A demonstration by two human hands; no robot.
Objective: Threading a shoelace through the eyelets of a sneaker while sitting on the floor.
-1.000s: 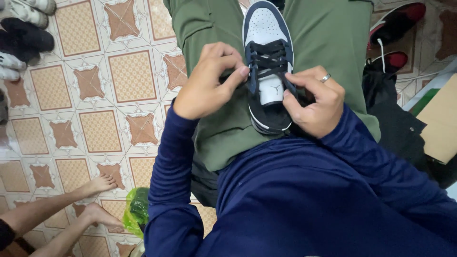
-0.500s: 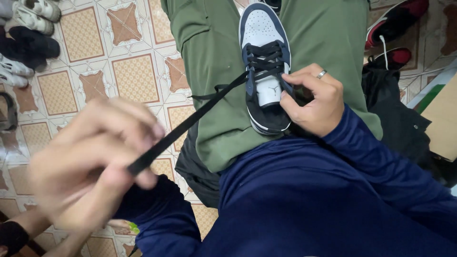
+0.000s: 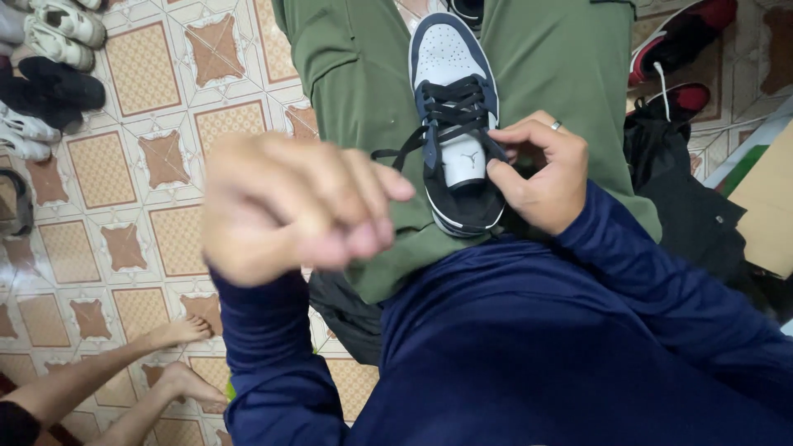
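Note:
A white and navy sneaker with black laces lies on my lap, on green trousers, toe pointing away from me. My right hand, a ring on one finger, grips the sneaker's right side near the collar. My left hand is raised close to the camera and blurred, fingers curled, with nothing visible in it. A loose black lace end trails from the eyelets onto the trousers, apart from the left hand.
Several shoes line the patterned tile floor at top left. A red and black pair lies at top right beside a black bag and cardboard. Another person's bare feet rest at lower left.
My left hand pulled the lace out toward the camera, then the lace dropped back onto the trousers; the hand now hovers curled. The right hand stays on the sneaker.

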